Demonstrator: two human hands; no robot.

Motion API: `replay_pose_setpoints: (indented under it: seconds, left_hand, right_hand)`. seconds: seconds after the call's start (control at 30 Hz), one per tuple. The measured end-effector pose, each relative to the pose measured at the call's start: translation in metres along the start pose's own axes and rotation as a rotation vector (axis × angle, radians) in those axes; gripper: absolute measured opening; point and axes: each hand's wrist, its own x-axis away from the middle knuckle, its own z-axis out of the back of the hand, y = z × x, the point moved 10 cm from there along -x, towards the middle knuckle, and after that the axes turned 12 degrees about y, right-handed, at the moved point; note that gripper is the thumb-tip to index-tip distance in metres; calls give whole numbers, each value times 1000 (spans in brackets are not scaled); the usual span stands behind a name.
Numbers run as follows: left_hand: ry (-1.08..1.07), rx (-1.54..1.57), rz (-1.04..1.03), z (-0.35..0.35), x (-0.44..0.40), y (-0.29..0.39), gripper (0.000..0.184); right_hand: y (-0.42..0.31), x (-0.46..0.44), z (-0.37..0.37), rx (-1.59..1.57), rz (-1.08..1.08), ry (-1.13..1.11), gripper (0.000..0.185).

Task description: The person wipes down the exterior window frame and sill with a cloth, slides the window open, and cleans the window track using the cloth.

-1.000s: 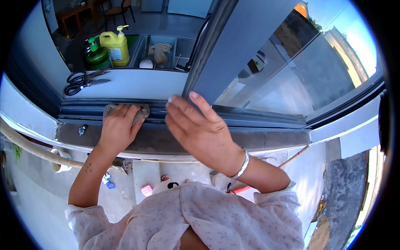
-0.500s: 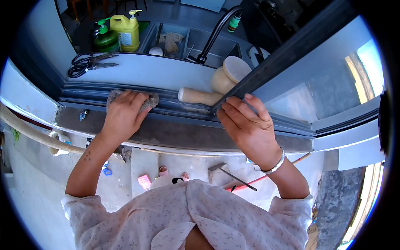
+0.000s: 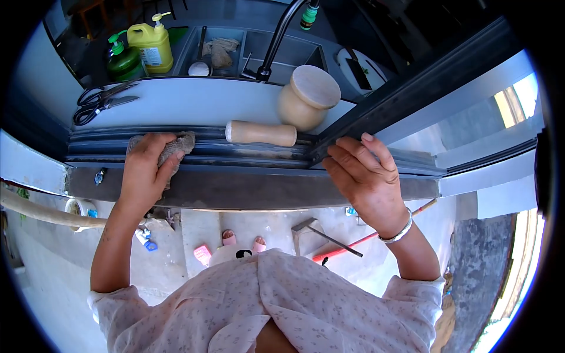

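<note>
My left hand [image 3: 141, 176] is closed on a crumpled grey cloth [image 3: 180, 144], pressed onto the grooved window track [image 3: 247, 159]. My right hand [image 3: 371, 188] has its fingers bent against the lower end of the dark-framed sliding window sash [image 3: 412, 94], one finger raised; a bracelet circles that wrist. Between my hands, a pale wooden pestle-like cylinder [image 3: 262, 134] lies along the inner side of the track. Behind it, on the white sill, stands a rounded wooden pot [image 3: 303, 109] with a wide flat top, perhaps a mortar.
Black-handled scissors [image 3: 97, 104] lie on the sill's left end. Beyond are a green pump bottle [image 3: 125, 62], a yellow pump jug [image 3: 150, 47], a sink [image 3: 285, 59] and a black faucet [image 3: 276, 38]. Below the ledge, a dustpan [image 3: 309, 235] and a pink slipper [image 3: 202, 254] are on the floor.
The sash has slid right along with my right hand, uncovering more of the pestle-like cylinder and the pot. My left hand has shifted slightly left with the cloth. The whole view has shifted.
</note>
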Motion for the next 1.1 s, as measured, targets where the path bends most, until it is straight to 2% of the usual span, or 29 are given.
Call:
replay_pose_setpoints:
  seconds: [0.2, 0.27, 0.3, 0.37, 0.5, 0.57, 0.63, 0.7, 0.73, 0.8, 0.83, 0.97, 1.03, 1.1]
  left_hand:
    - [37, 85, 121, 3, -1, -13, 29]
    - [59, 292, 317, 7, -1, -18, 27]
    - [58, 290, 317, 10, -5, -12, 27]
    - [187, 249, 9, 33, -19, 28, 27]
    - [215, 252, -61, 41, -25, 63, 29]
    - [132, 311, -69, 32, -28, 79, 31]
    - [96, 305, -86, 28, -25, 90, 30]
    - [65, 304, -105, 14, -21, 98, 29]
    - [66, 306, -109, 11, -18, 93, 28]
    - [102, 263, -124, 11, -15, 92, 28]
    - [80, 261, -109, 9, -13, 88, 28]
    - [53, 257, -75, 6, -8, 81, 28]
    - [71, 232, -57, 9, -7, 79, 28]
    - [87, 249, -68, 6, -6, 77, 28]
  right_hand:
    - [4, 3, 1, 15, -21, -4, 24]
    - [5, 4, 2, 19, -37, 2, 24]
    - [7, 5, 3, 5, -51, 7, 26]
    - [9, 8, 4, -9, -67, 13, 27]
    - [12, 14, 9, -38, -110, 46, 30]
    - [13, 16, 7, 2, -129, 44, 31]
    - [13, 26, 5, 53, -56, -33, 31]
    - [12, 27, 4, 148, 26, -16, 24]
    - [9, 31, -5, 274, 116, -158, 45]
    - [13, 30, 2, 125, -35, 7, 32]
    - [14, 29, 3, 132, -37, 38, 27]
    - [17, 35, 5, 131, -40, 45, 26]
    - [17, 33, 11, 120, -38, 119, 13]
    - [19, 34, 12, 113, -44, 115, 12]
